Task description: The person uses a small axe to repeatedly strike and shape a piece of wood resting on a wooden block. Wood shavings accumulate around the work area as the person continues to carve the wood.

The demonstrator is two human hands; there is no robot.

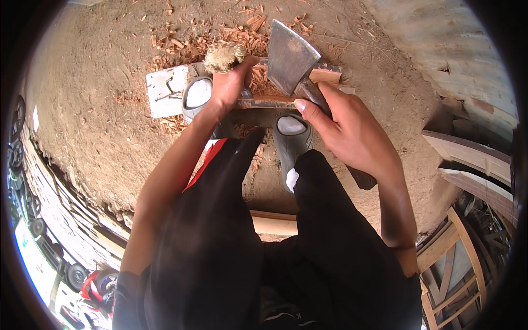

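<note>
My left hand [230,88] is closed round an upright tool with a frayed wooden top [224,57]; its lower end is mostly hidden, so I cannot tell its kind for sure. My right hand [355,126] grips the dark handle of a hatchet [291,58], thumb along the shaft. The hatchet's broad metal head is raised, to the right of the frayed top and apart from it. Below both hands lies a reddish wooden board [328,75], partly hidden by the hatchet, with shavings on it.
Wood chips [256,25] are scattered over the dirt floor [110,71]. My grey shoes [290,140] are close to the board; a whitish plank end [164,91] lies left. Corrugated sheeting [445,44] and a wooden frame [440,247] stand right. Motorcycles [99,286] are at lower left.
</note>
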